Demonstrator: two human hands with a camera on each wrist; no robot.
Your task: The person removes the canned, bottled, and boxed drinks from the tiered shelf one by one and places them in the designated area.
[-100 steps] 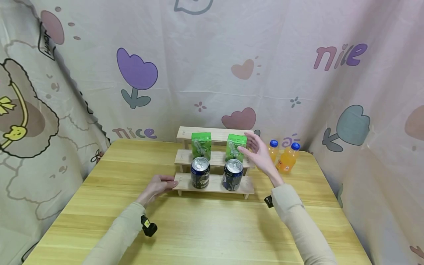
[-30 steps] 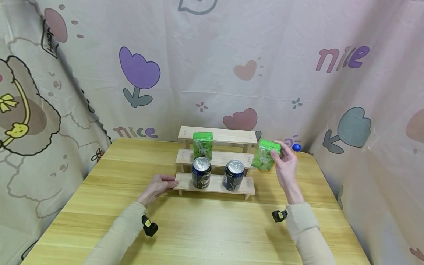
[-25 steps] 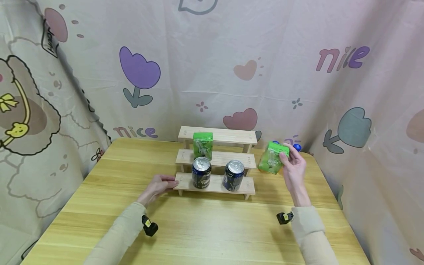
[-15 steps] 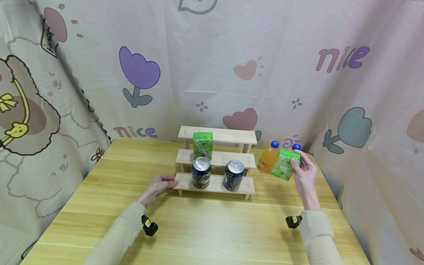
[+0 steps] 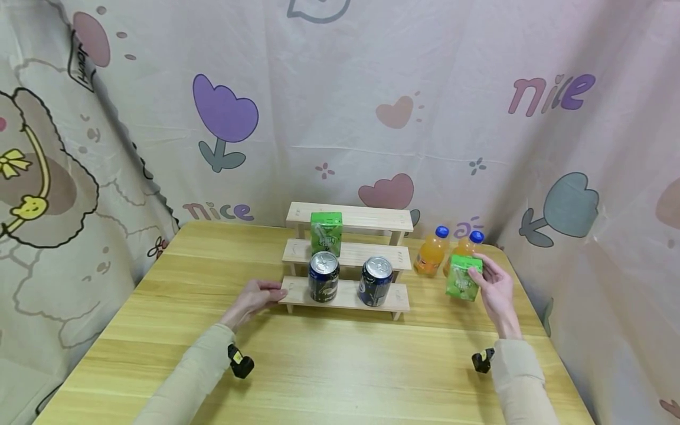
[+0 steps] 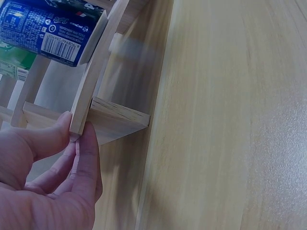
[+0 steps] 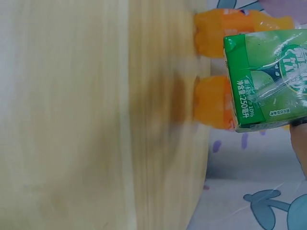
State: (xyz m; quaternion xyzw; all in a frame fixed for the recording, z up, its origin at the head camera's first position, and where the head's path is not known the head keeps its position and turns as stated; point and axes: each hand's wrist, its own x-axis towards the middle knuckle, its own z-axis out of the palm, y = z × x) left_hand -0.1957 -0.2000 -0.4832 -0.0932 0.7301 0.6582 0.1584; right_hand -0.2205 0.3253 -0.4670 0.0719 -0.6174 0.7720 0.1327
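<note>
My right hand (image 5: 496, 289) grips a green juice box (image 5: 464, 277) by its side, in front of two orange juice bottles (image 5: 431, 252) with blue caps. In the right wrist view the box (image 7: 268, 79) hangs above the table, with the bottles behind it. My left hand (image 5: 256, 302) pinches the left end of the lowest step of a three-step wooden rack (image 5: 347, 295); the left wrist view shows thumb and fingers on the board's end (image 6: 79, 115). A second green juice box (image 5: 326, 234) stands on the rack's middle step. Two dark blue cans (image 5: 323, 277) stand on the lowest step.
The wooden table (image 5: 329, 366) reaches to a printed curtain (image 5: 319, 118) at the back and sides. The rack's top step (image 5: 350, 216) is the highest board, close to the back curtain.
The right hand has taken the right juice box off the middle step and carried it right and lower, to in front of the bottles. The left hand has stayed on the rack.
</note>
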